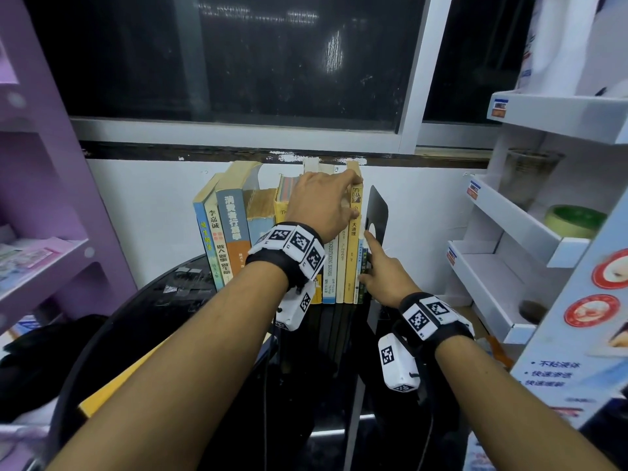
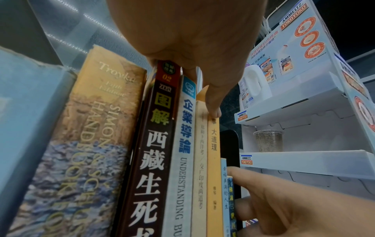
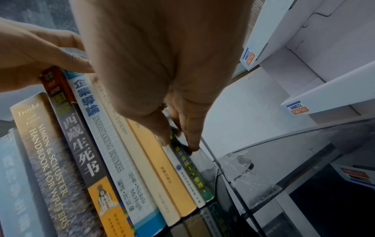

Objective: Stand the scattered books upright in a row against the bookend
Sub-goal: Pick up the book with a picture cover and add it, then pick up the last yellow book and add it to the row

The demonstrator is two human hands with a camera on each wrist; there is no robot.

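Observation:
Several books stand in a row on the black glass table [image 1: 183, 300], against a black bookend [image 1: 379, 209] on the right. The leftmost books [image 1: 217, 229] lean to the right. My left hand [image 1: 353, 198] reaches over the row and grips the top of the tall yellow book [image 1: 353, 256], thumb on its spine [image 2: 213, 112]. My right hand [image 1: 365, 263] pinches the thin short books [image 3: 188, 168] beside the bookend. Its thumb [image 3: 164, 137] presses their spines, and its index finger [image 3: 192, 144] lies straight along their right side.
A purple shelf unit [image 1: 51, 198] stands close on the left. A white display rack [image 1: 526, 232] on the right holds a plastic cup [image 1: 530, 175] and a green tape roll [image 1: 574, 220]. Wall and window are right behind the books. A black bag [image 1: 40, 351] sits low left.

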